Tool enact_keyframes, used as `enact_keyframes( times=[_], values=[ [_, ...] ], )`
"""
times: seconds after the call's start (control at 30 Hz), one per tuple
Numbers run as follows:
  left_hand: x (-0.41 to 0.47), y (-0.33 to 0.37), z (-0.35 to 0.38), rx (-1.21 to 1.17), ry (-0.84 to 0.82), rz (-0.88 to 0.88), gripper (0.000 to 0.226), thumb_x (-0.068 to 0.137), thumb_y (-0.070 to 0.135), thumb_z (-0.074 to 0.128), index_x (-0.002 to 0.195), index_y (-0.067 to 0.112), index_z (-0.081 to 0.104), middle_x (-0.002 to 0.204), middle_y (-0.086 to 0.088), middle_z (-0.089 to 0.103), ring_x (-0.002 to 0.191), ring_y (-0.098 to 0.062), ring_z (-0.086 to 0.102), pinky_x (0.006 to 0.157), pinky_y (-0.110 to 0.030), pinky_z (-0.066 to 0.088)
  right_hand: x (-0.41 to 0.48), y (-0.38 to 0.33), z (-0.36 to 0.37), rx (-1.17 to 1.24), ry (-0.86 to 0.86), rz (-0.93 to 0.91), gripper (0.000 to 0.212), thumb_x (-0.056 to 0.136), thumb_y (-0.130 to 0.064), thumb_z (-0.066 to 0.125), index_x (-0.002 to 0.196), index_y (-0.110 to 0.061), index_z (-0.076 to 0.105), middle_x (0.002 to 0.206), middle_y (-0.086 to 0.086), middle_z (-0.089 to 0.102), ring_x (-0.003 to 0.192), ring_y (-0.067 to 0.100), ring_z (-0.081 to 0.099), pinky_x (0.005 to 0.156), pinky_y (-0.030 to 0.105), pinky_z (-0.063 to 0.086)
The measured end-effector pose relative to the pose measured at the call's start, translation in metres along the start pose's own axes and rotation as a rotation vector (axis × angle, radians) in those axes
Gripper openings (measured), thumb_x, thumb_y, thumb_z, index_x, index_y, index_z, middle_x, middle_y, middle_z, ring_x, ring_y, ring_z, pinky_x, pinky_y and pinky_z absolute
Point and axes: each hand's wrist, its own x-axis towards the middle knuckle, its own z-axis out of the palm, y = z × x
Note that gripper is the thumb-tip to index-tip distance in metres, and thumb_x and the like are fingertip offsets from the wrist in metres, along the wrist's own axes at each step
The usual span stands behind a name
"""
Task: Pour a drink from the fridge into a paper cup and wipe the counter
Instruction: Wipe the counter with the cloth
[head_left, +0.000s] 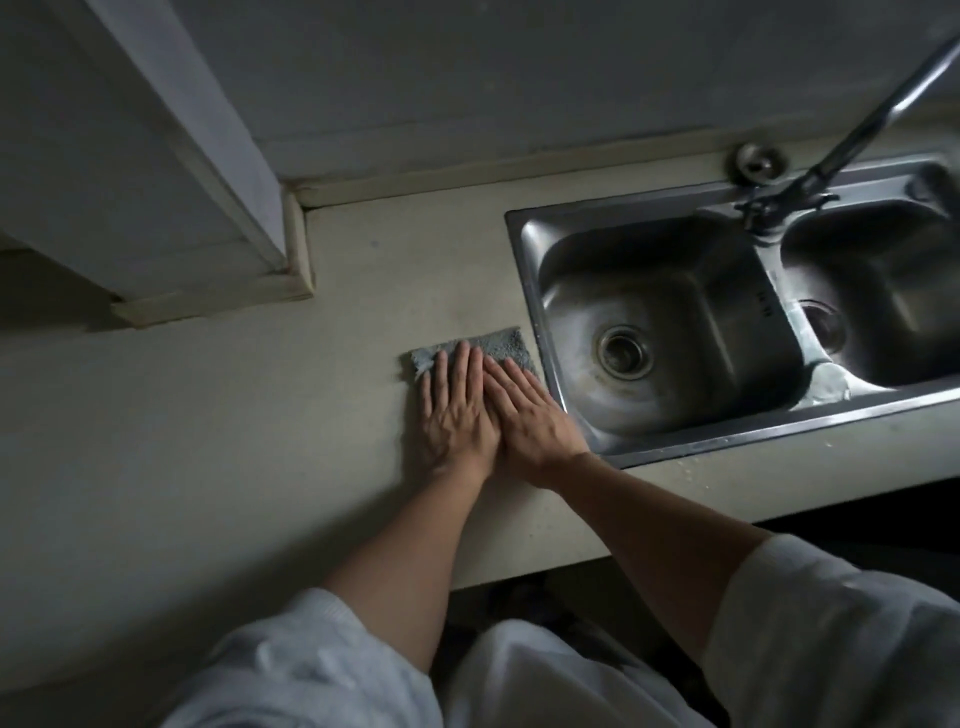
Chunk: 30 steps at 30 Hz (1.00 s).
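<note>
Now, step: wiping counter (260, 415).
Hands: left hand (457, 410), right hand (530, 415) flat, pressing cloth (498, 345) by sink (527, 291) left rim.
Next: probably sweep toward front edge.

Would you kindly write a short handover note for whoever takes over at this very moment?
Left hand: flat, fingers straight, pressing the cloth.
Right hand: flat beside it, fingers also on the cloth.
Cloth: grey-blue, on the counter, close to the left rim of the sink.
Cup and drink: not in view, so the pour cannot be judged.
Done: cloth is down on the counter.
Left: wipe the counter; check the pour.
</note>
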Motion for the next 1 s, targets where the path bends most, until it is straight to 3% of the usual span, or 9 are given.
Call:
enact_keyframes(
  times=[0.13, 0.37, 0.53, 0.63, 0.83, 1.0],
  values=[
    [0.005, 0.024, 0.004, 0.031, -0.027, 0.057, 0.068, 0.091, 0.034, -0.002, 0.158, 0.02, 0.005, 0.165, 0.003, 0.001, 0.153, -0.021, 0.001, 0.123, -0.042, 0.003, -0.012, 0.019, -0.004, -0.002, 0.015, 0.05, 0.066, 0.1, -0.03, 0.035, 0.157, -0.018, 0.004, 0.164, -0.002, -0.003, 0.151, 0.015, -0.009, 0.123, 0.034, -0.001],
    [0.0, 0.024, 0.005, 0.019, -0.038, 0.075, 0.067, 0.093, 0.033, -0.001, 0.158, 0.02, 0.006, 0.166, 0.004, 0.001, 0.153, -0.021, -0.001, 0.123, -0.041, 0.002, -0.018, 0.012, -0.003, -0.016, 0.007, 0.094, 0.064, 0.101, -0.029, 0.03, 0.157, -0.017, 0.001, 0.164, -0.001, -0.006, 0.15, 0.017, -0.012, 0.124, 0.037, 0.001],
    [-0.017, 0.006, 0.008, 0.01, -0.009, 0.138, 0.061, 0.097, 0.033, 0.015, 0.157, 0.02, 0.018, 0.164, 0.004, 0.014, 0.152, -0.023, 0.012, 0.121, -0.042, 0.011, -0.032, -0.009, -0.001, 0.038, 0.013, 0.102, 0.069, 0.096, -0.042, 0.027, 0.157, -0.017, 0.005, 0.164, -0.001, -0.003, 0.151, 0.017, -0.009, 0.124, 0.038, 0.002],
    [-0.032, -0.019, 0.008, -0.017, 0.01, 0.189, 0.059, 0.098, 0.034, 0.027, 0.154, 0.02, 0.028, 0.162, 0.003, 0.024, 0.15, -0.022, 0.021, 0.119, -0.041, 0.016, -0.042, -0.039, 0.012, 0.046, 0.009, 0.144, 0.072, 0.095, -0.047, 0.025, 0.157, -0.016, 0.006, 0.165, 0.001, -0.002, 0.151, 0.02, -0.009, 0.124, 0.041, 0.005],
    [-0.066, -0.102, -0.005, -0.027, 0.011, 0.163, 0.06, 0.097, 0.036, 0.027, 0.155, 0.022, 0.026, 0.162, 0.006, 0.02, 0.15, -0.02, 0.02, 0.119, -0.04, 0.015, -0.031, -0.119, 0.042, -0.019, -0.042, 0.124, 0.069, 0.102, -0.043, 0.029, 0.156, -0.017, -0.004, 0.164, 0.001, -0.012, 0.149, 0.02, -0.018, 0.124, 0.039, 0.001],
    [-0.09, -0.186, -0.016, -0.063, 0.044, 0.068, 0.058, 0.097, 0.035, 0.03, 0.154, 0.022, 0.031, 0.161, 0.006, 0.025, 0.149, -0.02, 0.024, 0.118, -0.04, 0.018, -0.007, -0.2, 0.058, 0.007, -0.059, 0.04, 0.065, 0.101, -0.041, 0.023, 0.157, -0.016, 0.004, 0.164, 0.002, -0.005, 0.15, 0.022, -0.012, 0.123, 0.038, 0.002]
  ],
)
